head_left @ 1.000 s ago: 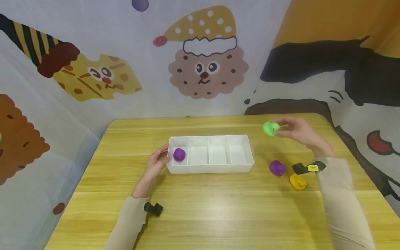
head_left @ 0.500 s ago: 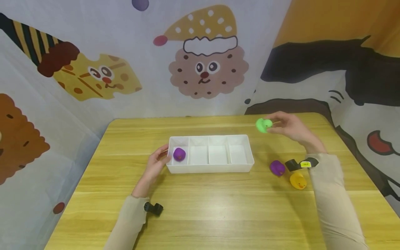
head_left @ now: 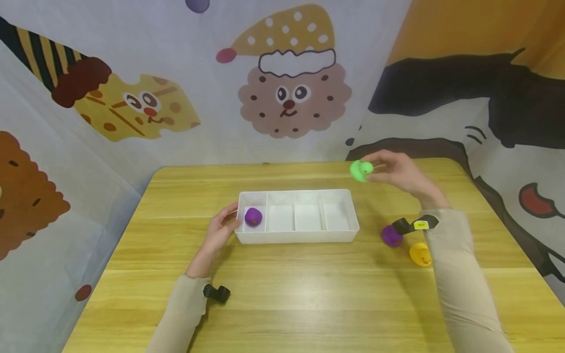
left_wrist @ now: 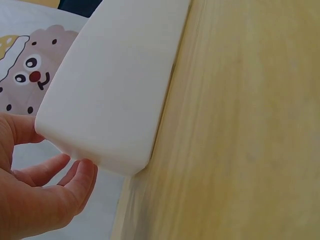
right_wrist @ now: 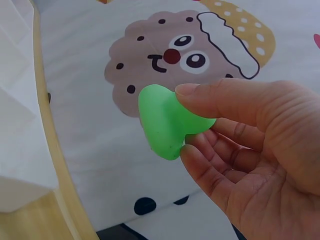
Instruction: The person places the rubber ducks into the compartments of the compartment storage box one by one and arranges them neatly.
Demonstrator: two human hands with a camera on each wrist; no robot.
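A white tray [head_left: 295, 237] with four compartments in a row stands on the table, a purple duck [head_left: 253, 217] in its leftmost one. The left hand [head_left: 222, 229] is at the tray's left end; in the left wrist view the left hand [left_wrist: 47, 185] has its thumb and curled fingertips on the white wall [left_wrist: 110, 75]. Back right of the tray, the right hand [head_left: 399, 172] pinches a green duck [head_left: 360, 170] above the table. Thumb and fingers of the right hand [right_wrist: 255, 145] grip the green duck [right_wrist: 162, 122] in the right wrist view.
A second purple duck [head_left: 391, 236] lies right of the tray, partly covered by the right wrist's camera. Beside it is a yellow duck [head_left: 420, 254], close to the right sleeve [head_left: 456, 264]. A printed cloth [head_left: 212, 108] hangs behind the wooden table [head_left: 282, 294].
The right hand has moved left and slightly farther back with the green duck. Its wrist camera now overlaps the purple duck on the table. The left hand and tray have stayed in place.
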